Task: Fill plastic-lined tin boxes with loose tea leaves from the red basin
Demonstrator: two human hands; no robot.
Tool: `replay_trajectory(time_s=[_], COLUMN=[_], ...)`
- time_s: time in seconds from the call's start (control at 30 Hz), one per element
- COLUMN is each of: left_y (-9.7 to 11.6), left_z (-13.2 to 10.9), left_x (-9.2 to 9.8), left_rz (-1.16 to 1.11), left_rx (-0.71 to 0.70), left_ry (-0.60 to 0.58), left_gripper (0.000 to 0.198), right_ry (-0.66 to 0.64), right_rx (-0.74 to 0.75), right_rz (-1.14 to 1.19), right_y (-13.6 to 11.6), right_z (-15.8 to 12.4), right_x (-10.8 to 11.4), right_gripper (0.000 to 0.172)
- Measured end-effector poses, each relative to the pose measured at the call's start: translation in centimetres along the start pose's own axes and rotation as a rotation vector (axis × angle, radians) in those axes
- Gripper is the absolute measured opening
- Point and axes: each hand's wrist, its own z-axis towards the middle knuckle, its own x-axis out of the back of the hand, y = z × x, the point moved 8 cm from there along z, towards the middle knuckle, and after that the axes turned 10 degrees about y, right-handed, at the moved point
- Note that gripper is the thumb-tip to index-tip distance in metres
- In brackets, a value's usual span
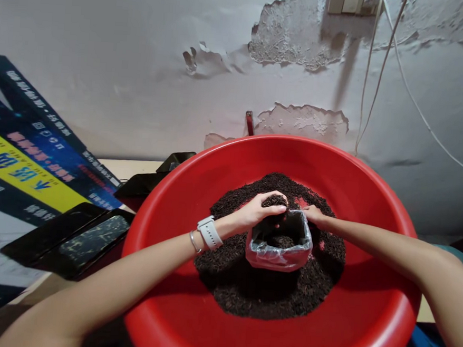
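Observation:
A big red basin (pixel 181 207) holds a heap of dark loose tea leaves (pixel 263 292). An open clear plastic bag (pixel 279 251), partly filled with the leaves, stands in the heap. My left hand (pixel 258 211), with a white watch and a bangle on the wrist, is cupped over the bag's mouth and closed on a handful of leaves. On the bag's far right rim rests my right hand (pixel 314 215), fingers pinching the edge.
Several dark phones or tablets (pixel 72 236) lie on the table left of the basin. A blue and yellow printed box (pixel 22 164) leans further left. Behind is a peeling grey wall (pixel 144 56) with white cables (pixel 382 62) hanging at the right.

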Motion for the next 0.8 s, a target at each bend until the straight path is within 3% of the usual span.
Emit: replay_trajectory(time_s=[0.23, 0.47, 0.8], left_y=[-0.2, -0.2, -0.4], left_z=[0.1, 0.1, 0.0], left_x=[0.2, 0.5, 0.3], left_rz=[-0.029, -0.019, -0.054], left_rx=[-0.006, 0.003, 0.038], left_ry=[-0.006, 0.020, 0.018], left_gripper=[0.033, 0.032, 0.034], right_ry=[0.051, 0.149, 0.096], right_rx=[0.020, 0.066, 0.102], right_rz=[0.034, 0.147, 0.193], right_y=[0.1, 3.1, 3.5], right_z=[-0.6, -3.6, -5.5], right_x=[0.9, 4.4, 6.4], right_gripper=[0.030, 0.040, 0.039])
